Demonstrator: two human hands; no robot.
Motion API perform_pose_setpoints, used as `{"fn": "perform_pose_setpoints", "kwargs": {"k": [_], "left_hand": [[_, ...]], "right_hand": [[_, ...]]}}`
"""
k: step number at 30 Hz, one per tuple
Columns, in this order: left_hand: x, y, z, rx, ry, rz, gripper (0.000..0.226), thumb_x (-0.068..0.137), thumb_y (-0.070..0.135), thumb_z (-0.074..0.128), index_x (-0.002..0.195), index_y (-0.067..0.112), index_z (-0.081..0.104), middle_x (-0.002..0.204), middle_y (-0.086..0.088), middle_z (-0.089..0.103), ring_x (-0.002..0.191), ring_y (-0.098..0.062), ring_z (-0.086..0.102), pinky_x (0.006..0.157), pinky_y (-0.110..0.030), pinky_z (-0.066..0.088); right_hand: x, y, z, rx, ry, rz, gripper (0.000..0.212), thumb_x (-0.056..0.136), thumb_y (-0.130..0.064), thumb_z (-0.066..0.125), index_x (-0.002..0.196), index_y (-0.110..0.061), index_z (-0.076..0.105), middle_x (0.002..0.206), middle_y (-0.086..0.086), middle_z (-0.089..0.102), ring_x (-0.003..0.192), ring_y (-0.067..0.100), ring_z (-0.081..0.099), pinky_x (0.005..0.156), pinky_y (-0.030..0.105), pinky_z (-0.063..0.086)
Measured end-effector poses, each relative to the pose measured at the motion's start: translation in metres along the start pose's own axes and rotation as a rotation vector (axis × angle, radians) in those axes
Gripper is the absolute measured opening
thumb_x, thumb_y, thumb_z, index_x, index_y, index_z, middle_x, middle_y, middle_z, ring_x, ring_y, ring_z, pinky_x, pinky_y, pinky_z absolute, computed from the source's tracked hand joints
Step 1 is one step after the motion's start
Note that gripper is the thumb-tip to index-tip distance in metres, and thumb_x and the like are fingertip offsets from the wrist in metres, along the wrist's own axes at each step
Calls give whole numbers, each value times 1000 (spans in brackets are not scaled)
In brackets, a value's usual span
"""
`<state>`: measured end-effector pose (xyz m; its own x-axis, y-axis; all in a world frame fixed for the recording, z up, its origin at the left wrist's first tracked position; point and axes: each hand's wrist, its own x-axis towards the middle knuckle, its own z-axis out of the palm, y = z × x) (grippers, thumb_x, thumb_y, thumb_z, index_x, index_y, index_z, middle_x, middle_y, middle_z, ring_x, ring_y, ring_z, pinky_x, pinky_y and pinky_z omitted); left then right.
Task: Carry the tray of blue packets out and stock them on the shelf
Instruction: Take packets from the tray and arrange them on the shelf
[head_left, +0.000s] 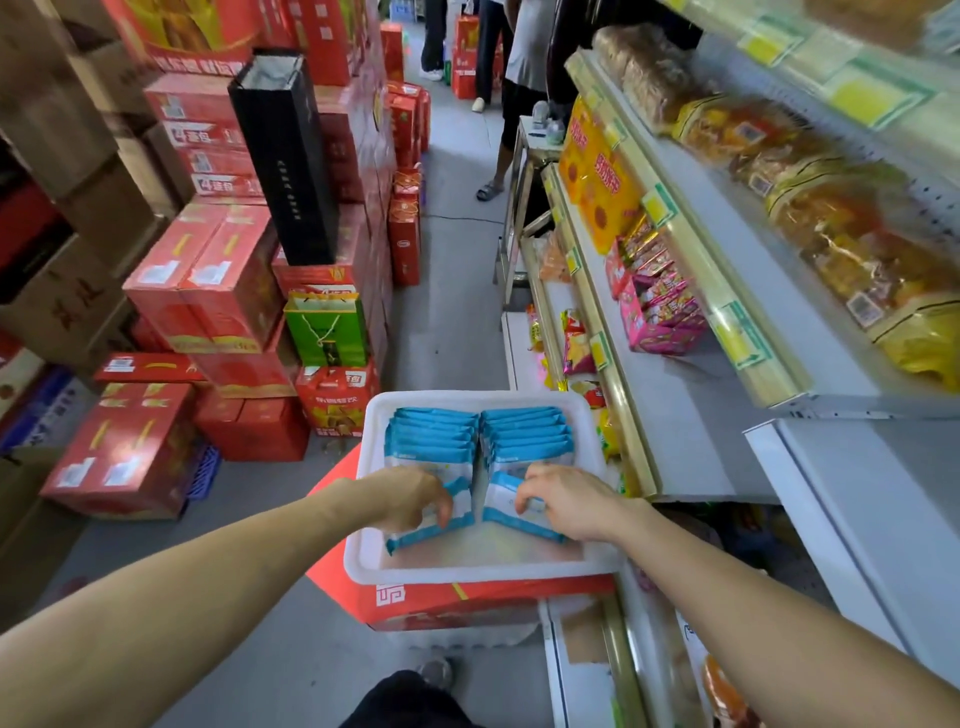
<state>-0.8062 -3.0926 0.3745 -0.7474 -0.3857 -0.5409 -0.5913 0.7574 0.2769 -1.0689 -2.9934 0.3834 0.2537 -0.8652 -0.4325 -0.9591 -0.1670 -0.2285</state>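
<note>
A white plastic tray (370, 564) rests on a red carton (452, 603) on the floor beside the shelf. Inside it, blue-and-white packets (436, 434) lie in two overlapping rows. My left hand (410, 493) grips the nearest packet of the left row (431, 530). My right hand (566, 499) pinches the nearest packet of the right row (511, 512). Both packets still lie in the tray. The grey shelf (691, 415) runs along the right, with a bare stretch level with the tray.
Red gift cartons (223, 280) and brown boxes are stacked along the left. A narrow grey aisle (457, 291) runs ahead, with people standing at its far end. Snack bags (831, 228) fill the upper shelf; pink boxes (660, 312) and yellow boxes sit on the middle one.
</note>
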Motion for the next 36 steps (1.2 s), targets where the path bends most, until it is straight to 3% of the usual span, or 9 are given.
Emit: {"fn": "perform_pose_setpoints", "kwargs": {"k": [6, 14, 17, 21, 24, 27, 31, 33, 36], "left_hand": [[8, -2, 4, -58, -63, 57, 51, 96, 1, 46, 109, 45, 68, 128, 14, 58, 114, -18, 54, 102, -33, 49], [6, -10, -41, -173, 121, 128, 33, 97, 11, 58, 118, 35, 65, 121, 11, 59, 108, -13, 56, 93, -26, 41], [1, -13, -92, -230, 174, 154, 36, 94, 9, 64, 117, 36, 69, 127, 16, 64, 111, -8, 58, 95, -19, 41], [-7, -14, -175, -274, 228, 179, 38, 95, 11, 68, 116, 42, 73, 126, 22, 68, 110, 0, 62, 100, -20, 46], [-17, -6, -243, -232, 287, 225, 38, 94, 15, 70, 114, 47, 74, 120, 21, 70, 99, 5, 65, 89, -14, 47], [-28, 13, -316, -225, 331, 277, 38, 94, 15, 71, 109, 50, 75, 119, 21, 69, 97, 3, 66, 88, -17, 51], [-45, 63, -409, -225, 418, 424, 36, 94, 7, 71, 113, 37, 78, 110, 10, 72, 86, 0, 66, 75, -19, 54], [-51, 94, -449, -188, 454, 509, 35, 94, 4, 71, 114, 31, 79, 108, 7, 73, 85, -2, 66, 71, -18, 52], [-49, 139, -497, -145, 464, 620, 36, 95, 4, 70, 110, 35, 80, 110, 16, 73, 96, -11, 68, 83, -28, 55]], "right_hand": [[-1, -2, 5, 49, -44, 6, 41, 91, -2, 57, 112, -37, 66, 120, -7, 55, 106, 20, 58, 88, 42, 53], [-7, 4, -38, 200, 45, 67, 57, 90, 7, 47, 120, -36, 69, 122, -11, 58, 112, 13, 53, 96, 36, 47], [-10, 10, -84, 240, 149, 100, 58, 92, 4, 46, 119, -40, 71, 135, -10, 59, 122, 13, 54, 103, 35, 46], [-22, 24, -159, 287, 263, 146, 61, 92, 3, 45, 107, -48, 73, 136, -8, 59, 118, 18, 58, 96, 40, 54], [-43, 29, -221, 248, 340, 161, 65, 93, 1, 50, 100, -60, 70, 133, -11, 56, 116, 17, 57, 93, 36, 56], [-76, 30, -287, 164, 419, 173, 62, 91, 4, 52, 111, -51, 73, 127, -14, 57, 113, 15, 56, 97, 38, 52], [-143, 30, -369, 81, 541, 224, 66, 89, 2, 57, 101, -62, 69, 121, -10, 62, 102, 15, 58, 91, 44, 51], [-182, 27, -401, 56, 603, 254, 60, 89, 2, 60, 105, -55, 71, 118, -5, 63, 97, 15, 57, 87, 38, 47], [-241, 27, -432, 52, 662, 333, 51, 89, 3, 60, 114, -39, 77, 113, -3, 64, 94, 20, 57, 82, 35, 44]]}}
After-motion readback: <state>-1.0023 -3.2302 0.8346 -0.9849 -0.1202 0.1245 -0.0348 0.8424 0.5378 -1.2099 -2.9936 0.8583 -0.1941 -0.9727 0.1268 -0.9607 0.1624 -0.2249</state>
